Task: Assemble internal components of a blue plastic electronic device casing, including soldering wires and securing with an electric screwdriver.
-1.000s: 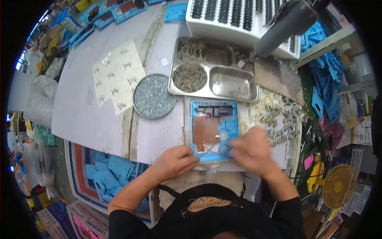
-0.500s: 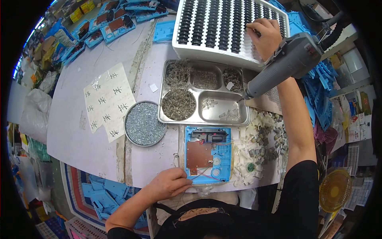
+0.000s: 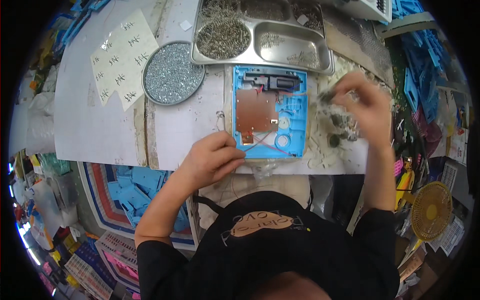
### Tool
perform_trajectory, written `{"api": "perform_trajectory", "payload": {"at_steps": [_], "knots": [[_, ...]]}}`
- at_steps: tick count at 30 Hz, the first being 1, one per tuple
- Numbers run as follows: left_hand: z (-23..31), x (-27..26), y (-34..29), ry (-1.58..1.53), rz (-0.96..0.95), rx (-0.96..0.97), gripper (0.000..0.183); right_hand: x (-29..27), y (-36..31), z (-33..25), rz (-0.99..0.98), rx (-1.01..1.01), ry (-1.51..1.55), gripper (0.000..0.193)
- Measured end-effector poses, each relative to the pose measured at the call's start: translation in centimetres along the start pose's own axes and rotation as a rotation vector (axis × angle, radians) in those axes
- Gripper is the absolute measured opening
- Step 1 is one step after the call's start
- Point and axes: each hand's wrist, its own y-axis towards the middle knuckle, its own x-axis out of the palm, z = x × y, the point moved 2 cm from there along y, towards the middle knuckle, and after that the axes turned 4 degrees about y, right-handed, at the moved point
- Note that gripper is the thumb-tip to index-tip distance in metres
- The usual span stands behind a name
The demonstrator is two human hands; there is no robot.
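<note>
Table bare ctr-left, edge just below blue case. My R hand's back from foam tray, pinching blurry dark bit; L hand nearly closed, can't tell on what.

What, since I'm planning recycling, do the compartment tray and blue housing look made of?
Compartment tray: metal, perhaps stainless steel, fairly polished; its silver surface shows bright reflections.
Blue housing: apparently moulded plastic, smooth; it is evenly coloured, with raised details in the same blue.
</note>
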Motion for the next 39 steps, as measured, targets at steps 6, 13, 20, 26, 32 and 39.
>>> {"api": "perform_trajectory", "payload": {"at_steps": [6,13,20,26,32,39], "knots": [[0.4,0.1,-0.3,0.017,0.008,-0.033,0.021,7.4,-2.8,0.5,-0.267,-0.450,-0.364,0.021],[0.6,0.3,-0.3,0.013,0.034,-0.047,0.020,7.9,-3.7,1.5,-0.216,-0.583,-0.391,0.024],[0.7,0.1,-0.2,0.071,0.005,-0.032,0.021,6.0,-3.4,2.1,-0.153,-0.529,-0.298,0.027],[1.8,-1.2,1.5,0.064,-0.136,-0.078,0.016,1.5,0.0,4.4,0.194,-0.166,-0.985,0.026],[2.3,-6.0,11.3,0.126,-0.130,-0.027,0.011,0.9,0.7,4.4,0.042,0.170,-0.926,0.027],[-5.3,-3.1,23.9,0.681,-0.095,0.126,0.015,-2.8,-3.4,2.2,0.231,0.185,-0.553,0.020]]}}
